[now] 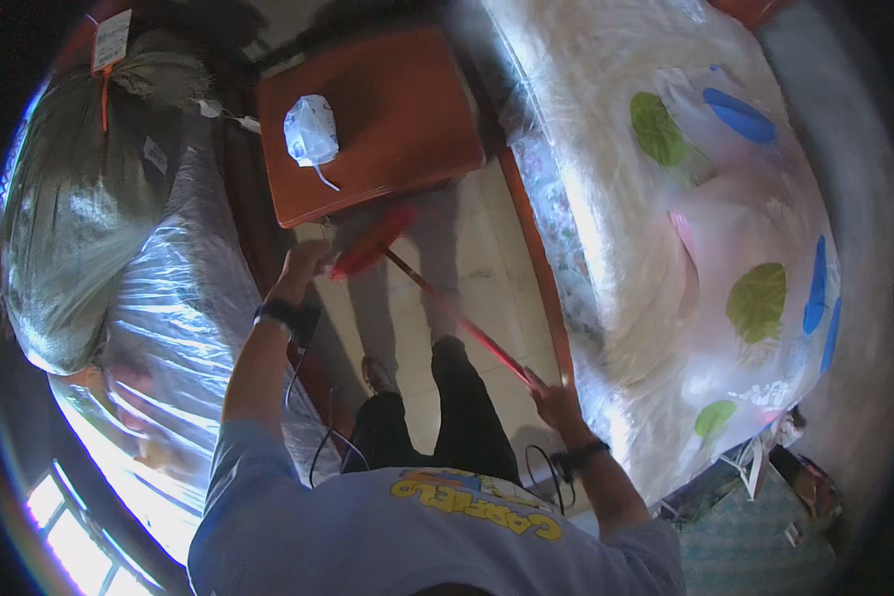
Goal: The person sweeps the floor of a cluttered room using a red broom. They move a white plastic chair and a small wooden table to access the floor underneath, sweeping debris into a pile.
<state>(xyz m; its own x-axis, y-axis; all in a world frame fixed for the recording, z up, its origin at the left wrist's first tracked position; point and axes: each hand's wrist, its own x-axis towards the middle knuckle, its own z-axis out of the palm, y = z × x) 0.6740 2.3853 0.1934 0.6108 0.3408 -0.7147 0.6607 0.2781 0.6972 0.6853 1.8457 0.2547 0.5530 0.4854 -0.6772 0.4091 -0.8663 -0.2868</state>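
My right hand grips the lower end of a long red handle. At its far end is a red broom head, held at a slant above the floor and blurred. My left hand is raised beside the near left end of the broom head. Blur hides whether its fingers touch or pinch the bristles. Just beyond the broom head stands a reddish-brown wooden nightstand. A tied white plastic bag with something inside sits on its top.
On the right, a bed lies under clear plastic sheeting with leaf-patterned bedding. On the left are a large tied grey-green sack and plastic-wrapped bundles. Tiled floor runs between them. Cables hang near both wrists.
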